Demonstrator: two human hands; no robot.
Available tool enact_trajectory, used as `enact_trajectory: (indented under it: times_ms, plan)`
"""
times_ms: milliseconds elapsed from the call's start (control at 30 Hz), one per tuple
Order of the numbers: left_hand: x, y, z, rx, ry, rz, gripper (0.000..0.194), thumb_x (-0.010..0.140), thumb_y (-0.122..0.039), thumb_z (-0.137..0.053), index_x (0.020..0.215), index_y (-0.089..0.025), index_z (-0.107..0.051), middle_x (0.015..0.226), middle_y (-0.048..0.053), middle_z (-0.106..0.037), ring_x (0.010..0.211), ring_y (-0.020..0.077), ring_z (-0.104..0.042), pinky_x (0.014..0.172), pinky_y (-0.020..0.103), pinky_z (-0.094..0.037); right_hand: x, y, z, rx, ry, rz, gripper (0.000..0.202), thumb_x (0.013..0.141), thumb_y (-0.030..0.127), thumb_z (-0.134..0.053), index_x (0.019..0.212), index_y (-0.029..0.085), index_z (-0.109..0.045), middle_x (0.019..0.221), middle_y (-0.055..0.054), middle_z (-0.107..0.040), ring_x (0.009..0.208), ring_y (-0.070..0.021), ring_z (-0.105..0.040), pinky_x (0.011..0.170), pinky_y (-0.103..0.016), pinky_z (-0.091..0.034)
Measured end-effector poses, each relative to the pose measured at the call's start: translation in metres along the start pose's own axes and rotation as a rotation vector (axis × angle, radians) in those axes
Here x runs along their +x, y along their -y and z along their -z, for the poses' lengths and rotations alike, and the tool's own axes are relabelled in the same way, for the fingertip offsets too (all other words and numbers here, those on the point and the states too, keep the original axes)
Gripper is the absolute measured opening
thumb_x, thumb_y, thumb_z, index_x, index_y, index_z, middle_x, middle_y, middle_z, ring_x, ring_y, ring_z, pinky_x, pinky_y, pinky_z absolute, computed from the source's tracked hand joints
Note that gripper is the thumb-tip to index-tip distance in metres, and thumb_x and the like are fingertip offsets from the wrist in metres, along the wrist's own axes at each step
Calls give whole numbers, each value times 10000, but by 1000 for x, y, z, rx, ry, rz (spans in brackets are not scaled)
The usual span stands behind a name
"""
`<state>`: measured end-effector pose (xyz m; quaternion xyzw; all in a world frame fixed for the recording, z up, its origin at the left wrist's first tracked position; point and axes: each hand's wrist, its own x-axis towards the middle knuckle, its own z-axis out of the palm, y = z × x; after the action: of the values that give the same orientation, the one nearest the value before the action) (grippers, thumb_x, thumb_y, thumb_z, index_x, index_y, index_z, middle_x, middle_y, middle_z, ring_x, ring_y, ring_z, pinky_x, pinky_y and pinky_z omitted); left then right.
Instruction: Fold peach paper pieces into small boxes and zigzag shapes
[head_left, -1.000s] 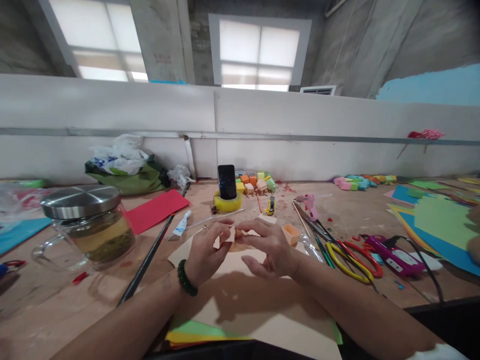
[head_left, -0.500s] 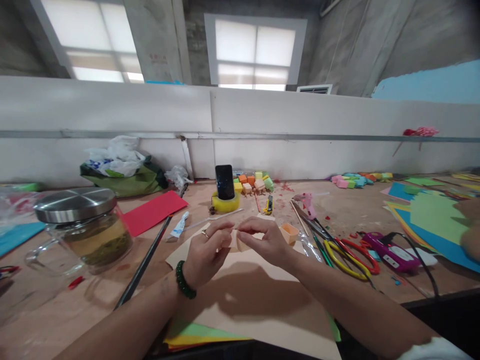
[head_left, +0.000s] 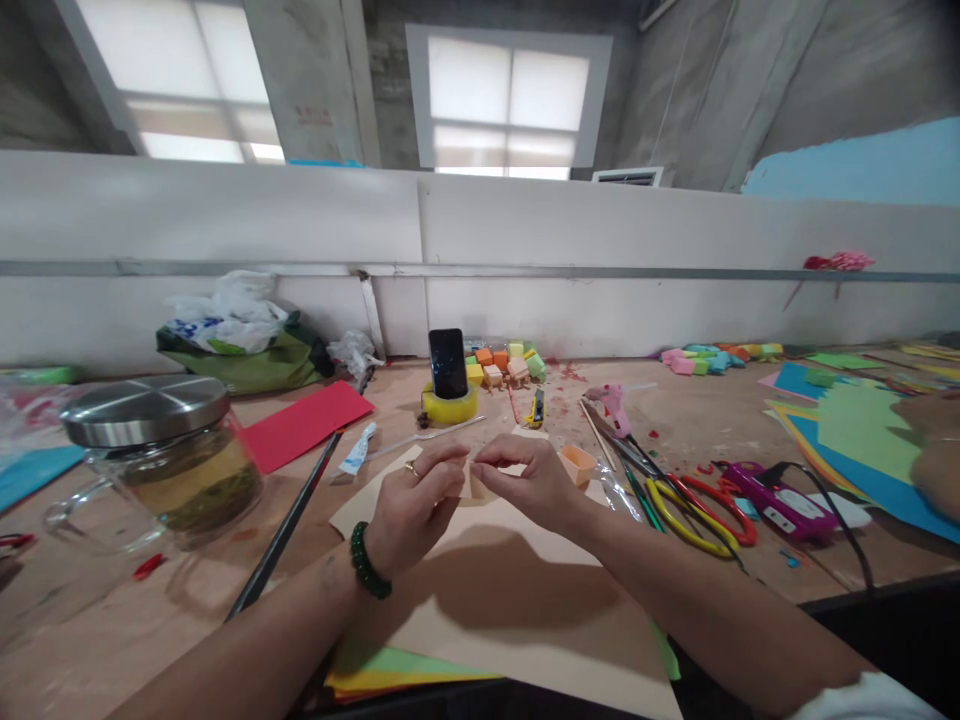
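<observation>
My left hand (head_left: 420, 495), with a ring and a green bead bracelet, has its fingers closed on a small peach paper piece (head_left: 478, 488). From the other side my right hand (head_left: 532, 480) pinches the same piece, its fingertips almost meeting the left ones. Both hands are above a large peach sheet (head_left: 525, 630) with coloured sheets under it. Just beyond my right hand sits a small orange paper box (head_left: 577, 464). The fingers partly hide the paper piece.
On the left are a glass tea mug (head_left: 187, 480) and red paper (head_left: 307, 425). A phone (head_left: 448, 364) stands on yellow tape. Scissors (head_left: 694, 515), a pink glue gun (head_left: 616, 410) and a purple device (head_left: 780, 500) lie right. Another person's hand (head_left: 937, 450) is at the far right.
My hands hold nearly the same pose on the paper piece. At the far right, the other person's hand has moved slightly left over the green paper.
</observation>
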<state>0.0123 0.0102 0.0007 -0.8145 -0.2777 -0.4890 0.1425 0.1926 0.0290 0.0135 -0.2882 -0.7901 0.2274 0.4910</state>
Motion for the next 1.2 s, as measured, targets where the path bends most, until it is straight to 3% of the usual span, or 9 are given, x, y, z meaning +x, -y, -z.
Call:
enact_trajectory:
  times_ms: [200, 433, 600, 867, 1067, 1200]
  plan:
    - [2, -2, -1, -12, 14, 23, 188, 786, -39, -463, 718, -211, -499, 965, 79, -712, 927, 179, -677, 791, 285, -544, -4, 1, -1, -281, -37, 171, 138, 804, 161, -558, 698, 182, -644, 697, -26, -670, 626, -127, -597, 592, -228, -460]
    - [1, -7, -5, -68, 82, 118, 196, 689, -24, -461, 656, -216, -441, 828, 42, -689, 767, 160, -663, 610, 233, -498, -8, -4, -8, -510, -85, 318, 169, 837, 184, -513, 676, 192, -561, 639, -10, -607, 572, -123, -549, 523, -217, -390]
    - [-2, -5, -9, -111, 119, 204, 186, 679, -23, -461, 682, -208, -488, 788, 18, -659, 615, 117, -582, 517, 201, -441, -10, -8, -13, -468, 20, 270, 82, 761, 123, -535, 725, 192, -559, 720, -25, -640, 652, -143, -587, 583, -231, -433]
    - [-2, -3, -9, -73, 126, 241, 171, 684, -46, -489, 717, -209, -531, 742, 3, -653, 584, 121, -559, 501, 206, -424, -10, -9, -12, -449, -24, 184, 91, 773, 162, -575, 691, 198, -558, 631, 5, -645, 557, -122, -574, 535, -216, -403]
    - [-7, -1, -15, -30, 137, 291, 286, 662, -33, -492, 872, -217, -556, 776, 5, -673, 689, 163, -635, 575, 239, -476, -13, -10, -17, -550, -35, 332, 96, 796, 127, -518, 744, 190, -567, 658, -18, -650, 611, -150, -595, 550, -239, -405]
    - [-6, 1, -13, -12, 131, 292, 369, 657, -24, -485, 964, -219, -548, 834, 9, -686, 734, 177, -648, 623, 264, -494, -10, -7, -13, -492, -62, 266, 18, 801, 177, -555, 804, 184, -571, 706, -24, -659, 613, -149, -588, 551, -242, -412]
